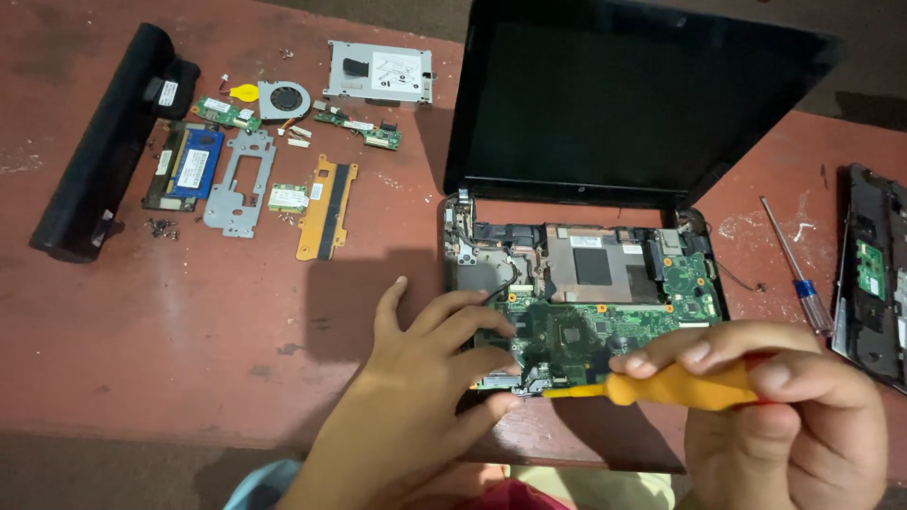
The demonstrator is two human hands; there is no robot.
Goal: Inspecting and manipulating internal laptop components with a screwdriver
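Your right hand (784, 416), nearest the camera, pinches a yellow-handled screwdriver (661, 385) between thumb and fingers, tip at the front edge of the green circuit board (586, 331). Your left hand (425, 378) rests fingers spread on that board, inside an opened laptop (605, 113) on the red bench (189, 321). Removed parts lie far left; a blue screwdriver (795, 269) lies right.

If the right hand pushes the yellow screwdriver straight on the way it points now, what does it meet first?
Probably the front edge of the green laptop circuit board. The right hand aims the yellow-handled screwdriver leftward there, with the left hand fingers just beyond; depth is unclear.
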